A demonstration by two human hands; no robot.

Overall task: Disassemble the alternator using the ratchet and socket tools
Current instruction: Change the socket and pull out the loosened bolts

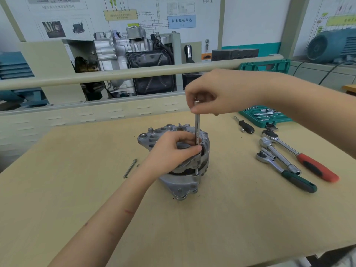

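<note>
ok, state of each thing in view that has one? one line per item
Grey cast-metal alternator: upright on table, housing halves parted by a gap.
Slim steel extension bar: vertical, lower end in the alternator.
Right hand: pinches the bar's top.
Left hand: grips the alternator's upper housing.
Long steel bolt: removed, lying on table.
Three ratchets: lying unused.
Green socket case: open.

extension bar top (pixel 196 102): buried in the right hand (pixel 217 91)
bar's lower end: hidden behind the left hand (pixel 169 151), socket unseen
alternator (pixel 181 182): upper face partly covered by that hand
socket case (pixel 264 115): partly behind right forearm
wall poster text (pixel 181 21): mostly too blurred to read
</note>
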